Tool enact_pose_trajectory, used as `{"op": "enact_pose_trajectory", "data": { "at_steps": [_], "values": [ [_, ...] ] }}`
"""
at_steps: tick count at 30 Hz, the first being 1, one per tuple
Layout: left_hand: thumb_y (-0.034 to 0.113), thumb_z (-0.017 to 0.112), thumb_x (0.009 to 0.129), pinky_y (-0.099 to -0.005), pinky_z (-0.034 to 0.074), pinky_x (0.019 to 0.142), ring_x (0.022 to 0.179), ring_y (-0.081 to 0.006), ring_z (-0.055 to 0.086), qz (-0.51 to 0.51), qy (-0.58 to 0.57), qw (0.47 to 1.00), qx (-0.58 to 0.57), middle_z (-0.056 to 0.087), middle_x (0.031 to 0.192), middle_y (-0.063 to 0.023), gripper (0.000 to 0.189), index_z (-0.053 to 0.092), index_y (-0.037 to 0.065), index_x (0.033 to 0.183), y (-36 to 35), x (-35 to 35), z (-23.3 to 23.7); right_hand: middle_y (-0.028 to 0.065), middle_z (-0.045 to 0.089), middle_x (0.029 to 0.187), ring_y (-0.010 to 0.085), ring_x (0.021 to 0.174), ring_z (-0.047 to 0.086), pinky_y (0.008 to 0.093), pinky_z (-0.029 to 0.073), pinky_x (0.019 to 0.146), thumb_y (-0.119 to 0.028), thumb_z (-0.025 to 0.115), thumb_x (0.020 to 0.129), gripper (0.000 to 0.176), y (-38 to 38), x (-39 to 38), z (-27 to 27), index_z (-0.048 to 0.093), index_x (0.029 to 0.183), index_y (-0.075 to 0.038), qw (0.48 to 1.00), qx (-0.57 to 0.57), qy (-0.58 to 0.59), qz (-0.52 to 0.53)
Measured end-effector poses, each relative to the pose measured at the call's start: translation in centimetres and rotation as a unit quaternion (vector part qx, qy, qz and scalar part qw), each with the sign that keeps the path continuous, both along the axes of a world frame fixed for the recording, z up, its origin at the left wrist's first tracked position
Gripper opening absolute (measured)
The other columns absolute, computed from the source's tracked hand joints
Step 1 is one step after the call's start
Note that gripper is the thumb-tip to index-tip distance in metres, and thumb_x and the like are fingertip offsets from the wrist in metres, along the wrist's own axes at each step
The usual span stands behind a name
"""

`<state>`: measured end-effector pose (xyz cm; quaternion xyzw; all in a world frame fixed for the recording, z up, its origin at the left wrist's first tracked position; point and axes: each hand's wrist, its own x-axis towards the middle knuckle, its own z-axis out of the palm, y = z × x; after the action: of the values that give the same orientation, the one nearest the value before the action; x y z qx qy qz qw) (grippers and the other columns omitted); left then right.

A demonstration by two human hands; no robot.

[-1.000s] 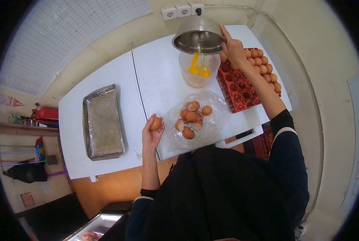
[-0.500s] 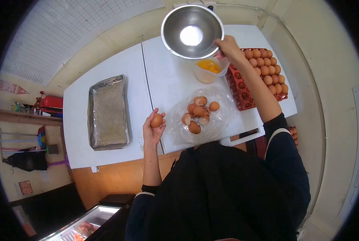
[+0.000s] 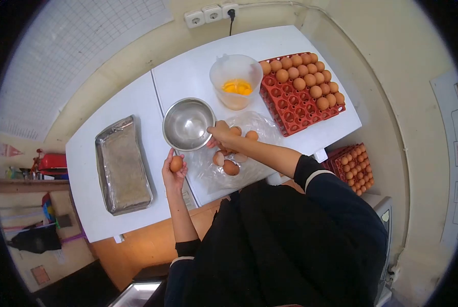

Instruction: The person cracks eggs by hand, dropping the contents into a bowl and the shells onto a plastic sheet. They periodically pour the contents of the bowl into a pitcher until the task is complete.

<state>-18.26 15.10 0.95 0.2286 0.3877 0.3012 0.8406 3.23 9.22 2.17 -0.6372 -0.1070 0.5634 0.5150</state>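
A brown egg (image 3: 176, 163) rests in the fingers of my left hand (image 3: 173, 177), just below a steel mixing bowl (image 3: 189, 124). My right hand (image 3: 222, 134) grips that bowl by its right rim, above the white table. The bowl's inside looks bare. Under my right forearm, cracked eggshells (image 3: 231, 167) lie on a clear plastic bag (image 3: 208, 171), some of them hidden by the arm. Behind the bowl stands a translucent plastic jug (image 3: 236, 71) holding yellow egg yolks (image 3: 237, 87).
Red egg trays (image 3: 292, 113), partly filled with brown eggs, stand at the right of the table. A lined metal baking pan (image 3: 124, 169) lies on the left. More eggs (image 3: 357, 166) are stacked low at the right. Wall sockets (image 3: 211, 14) sit behind the table.
My right hand has brought the steel bowl down and left, from above the jug to beside the egg in my left hand. The head view has shifted.
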Motion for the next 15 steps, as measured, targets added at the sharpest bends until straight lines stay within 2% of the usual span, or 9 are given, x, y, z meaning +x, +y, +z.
{"op": "enact_pose_trajectory", "data": {
  "at_steps": [3,4,5,7,8,9,10,12,15],
  "values": [
    [0.028,0.049,0.084,-0.0243,0.047,0.048,0.058,-0.0165,0.056,-0.060,0.052,0.997,0.025,0.058,0.087,-0.0103,0.043,0.039,0.016,0.124,0.6,1.2,-0.3,0.0219,0.059,0.069,0.0257,0.052,0.059,0.0336,0.052,0.047,-0.018,0.054,0.080,0.034,-1.7,1.2,1.5,0.051,0.087,0.014,0.999,-0.005,0.041,-0.004],
    [0.028,0.049,0.084,-0.0243,0.047,0.048,0.058,-0.0165,0.056,-0.063,0.053,0.996,0.026,0.058,0.087,-0.0103,0.043,0.039,0.016,0.124,0.7,1.5,-0.3,0.0199,0.060,0.070,0.0235,0.053,0.059,0.0324,0.051,0.046,-0.020,0.056,0.079,0.032,-2.4,2.6,1.8,0.054,0.083,0.012,0.982,0.028,-0.151,0.112],
    [0.029,0.050,0.084,-0.0236,0.046,0.047,0.057,-0.0162,0.056,-0.081,0.062,0.994,0.044,0.058,0.086,-0.0101,0.044,0.039,0.016,0.125,0.8,1.8,-0.2,0.0180,0.061,0.071,0.0212,0.053,0.059,0.0311,0.050,0.046,-0.021,0.058,0.077,0.030,-3.4,4.1,2.1,0.057,0.079,0.009,0.913,0.058,-0.337,0.222],
    [0.030,0.051,0.084,-0.0229,0.045,0.046,0.056,-0.0160,0.056,-0.098,0.072,0.991,0.060,0.058,0.086,-0.0099,0.045,0.038,0.017,0.125,0.8,2.2,0.0,0.0151,0.061,0.069,0.0193,0.057,0.060,0.0323,0.049,0.050,-0.027,0.060,0.074,0.031,-7.3,6.9,8.7,0.061,0.073,0.004,0.880,-0.011,-0.380,0.285],
    [0.030,0.052,0.084,-0.0224,0.044,0.045,0.055,-0.0159,0.056,-0.099,0.083,0.990,0.064,0.058,0.086,-0.0099,0.044,0.040,0.017,0.124,0.7,2.4,0.2,0.0165,0.060,0.066,0.0241,0.060,0.061,0.0363,0.048,0.055,-0.023,0.058,0.071,0.026,-8.4,10.2,6.3,0.061,0.073,0.003,0.879,0.002,-0.440,0.187],
    [0.030,0.053,0.083,-0.0219,0.044,0.045,0.054,-0.0157,0.056,-0.101,0.094,0.988,0.068,0.058,0.086,-0.0098,0.043,0.041,0.016,0.122,0.7,2.6,0.4,0.0181,0.060,0.066,0.0298,0.064,0.060,0.0387,0.048,0.058,-0.011,0.053,0.068,0.015,-9.2,12.9,7.0,0.061,0.073,0.002,0.752,-0.095,-0.639,0.132],
    [0.030,0.053,0.083,-0.0219,0.044,0.045,0.054,-0.0157,0.056,-0.100,0.096,0.988,0.067,0.058,0.086,-0.0098,0.043,0.041,0.016,0.122,0.7,2.6,0.6,0.0179,0.060,0.070,0.0326,0.066,0.059,0.0407,0.047,0.058,-0.002,0.048,0.067,0.015,-10.3,14.0,10.3,0.061,0.075,0.000,0.742,-0.126,-0.656,0.056],
    [0.028,0.054,0.083,-0.0213,0.043,0.043,0.055,-0.0149,0.056,-0.119,0.141,0.981,0.061,0.058,0.085,-0.0094,0.038,0.045,0.016,0.118,0.9,2.7,1.0,0.0158,0.055,0.092,0.0322,0.082,0.055,0.0434,0.046,0.064,-0.001,0.050,0.068,0.021,-11.8,20.3,6.5,0.058,0.088,-0.005,0.613,-0.158,-0.774,0.008],
    [0.026,0.053,0.083,-0.0228,0.046,0.051,0.066,-0.0169,0.057,-0.043,0.122,0.990,0.047,0.057,0.090,-0.0104,0.035,0.048,0.012,0.114,0.6,2.5,1.2,0.0140,0.052,0.101,0.0330,0.088,0.052,0.0419,0.046,0.069,0.003,0.053,0.065,0.035,-13.5,24.0,3.8,0.052,0.099,-0.007,0.629,-0.143,-0.760,0.081]
  ]
}}
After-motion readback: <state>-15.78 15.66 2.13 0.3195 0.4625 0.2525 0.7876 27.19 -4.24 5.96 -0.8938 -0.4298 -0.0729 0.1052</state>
